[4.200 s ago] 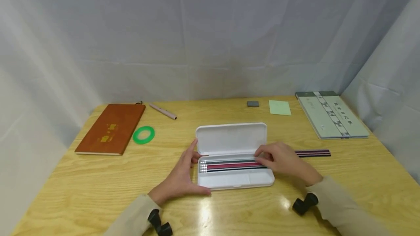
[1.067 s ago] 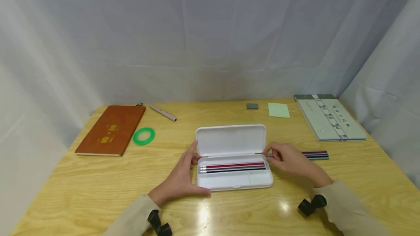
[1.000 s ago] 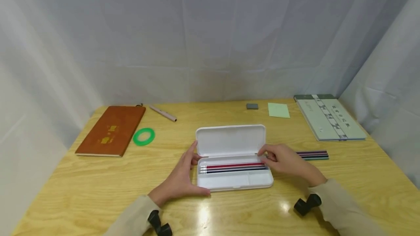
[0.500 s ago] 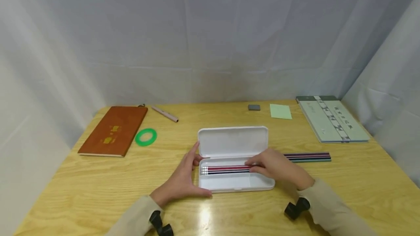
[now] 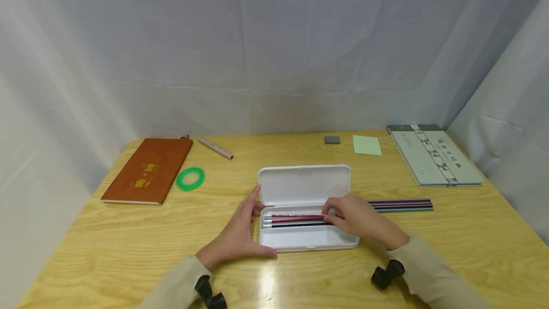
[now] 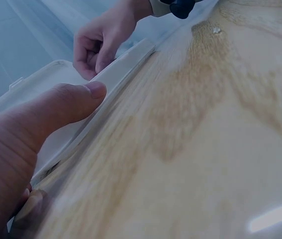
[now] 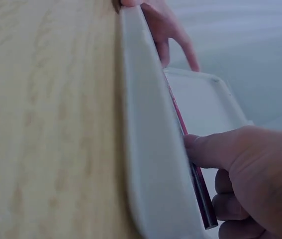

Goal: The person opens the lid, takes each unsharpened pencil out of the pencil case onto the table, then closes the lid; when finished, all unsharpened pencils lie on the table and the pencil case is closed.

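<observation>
A white pencil case (image 5: 293,240) lies open on the table, its lid (image 5: 304,185) tipped back. My left hand (image 5: 236,237) grips the left end, thumb along the front edge and fingers at the back. Inside the case my right hand (image 5: 362,218) pinches a red pencil (image 5: 296,215) between thumb and fingers; its silver eraser end points left. In the right wrist view, a dark pencil end (image 7: 209,219) shows below the right thumb. A dark blue pencil (image 5: 296,224) and others lie in front of the red one. Several pencils (image 5: 405,205) lie side by side right of the case, partly behind the right hand.
A brown notebook (image 5: 147,170), a green tape ring (image 5: 190,179) and a pale pen (image 5: 215,148) lie at the left. Behind the case are a grey eraser (image 5: 332,140) and green sticky notes (image 5: 367,145). A pale green notebook (image 5: 435,155) lies at the far right.
My right hand has moved left from the case's right end into it and lifted a red pencil slightly from its row. A teal pencil, earlier inside, now lies with those at right.
</observation>
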`<state>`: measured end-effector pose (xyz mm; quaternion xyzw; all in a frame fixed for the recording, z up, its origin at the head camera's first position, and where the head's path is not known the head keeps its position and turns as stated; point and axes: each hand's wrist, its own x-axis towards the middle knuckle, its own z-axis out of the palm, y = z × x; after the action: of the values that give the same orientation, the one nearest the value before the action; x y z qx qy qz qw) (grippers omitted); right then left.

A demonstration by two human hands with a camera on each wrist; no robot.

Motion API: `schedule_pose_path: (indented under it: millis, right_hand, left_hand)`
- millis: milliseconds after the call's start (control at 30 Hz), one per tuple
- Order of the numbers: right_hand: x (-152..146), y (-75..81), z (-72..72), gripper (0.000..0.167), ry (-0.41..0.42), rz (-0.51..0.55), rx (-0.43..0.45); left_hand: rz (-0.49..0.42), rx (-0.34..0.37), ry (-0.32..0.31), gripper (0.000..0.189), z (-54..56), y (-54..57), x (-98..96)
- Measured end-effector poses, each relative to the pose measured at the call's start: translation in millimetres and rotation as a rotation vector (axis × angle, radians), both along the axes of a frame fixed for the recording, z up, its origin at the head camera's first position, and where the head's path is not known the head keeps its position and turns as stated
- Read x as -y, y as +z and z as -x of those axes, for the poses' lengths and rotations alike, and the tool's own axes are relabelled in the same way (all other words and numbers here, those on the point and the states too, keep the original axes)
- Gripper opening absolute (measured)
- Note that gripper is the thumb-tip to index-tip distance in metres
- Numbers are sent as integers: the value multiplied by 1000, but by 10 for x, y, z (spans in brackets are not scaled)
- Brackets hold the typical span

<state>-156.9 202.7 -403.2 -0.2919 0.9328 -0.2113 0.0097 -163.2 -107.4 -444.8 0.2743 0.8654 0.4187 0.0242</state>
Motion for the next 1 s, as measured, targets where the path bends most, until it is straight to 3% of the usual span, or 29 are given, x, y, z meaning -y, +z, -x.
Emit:
schedule_pose_path:
  millis: [267,567,700,833,1000]
  right_hand:
    - [-315,96,-78,4,-100,64,-47]
    - [-1020,-66,-301,7,-202,177,-98]
    - [-1323,-144,-399,1,-255,188,-127]
    - [-1541,-209,-481,13,-303,168,-122]
    - [-1661,-258,-518,22,-294,157,-150]
  left_hand:
    - [-2,-13,-10,146,-2,16,-7]
    - [-7,-22,-10,146,0,1,4]
    - [-13,-26,-14,146,7,-12,4]
    - [-9,-8,-10,147,13,-21,1]
    - [-16,-6,-12,146,2,7,-5]
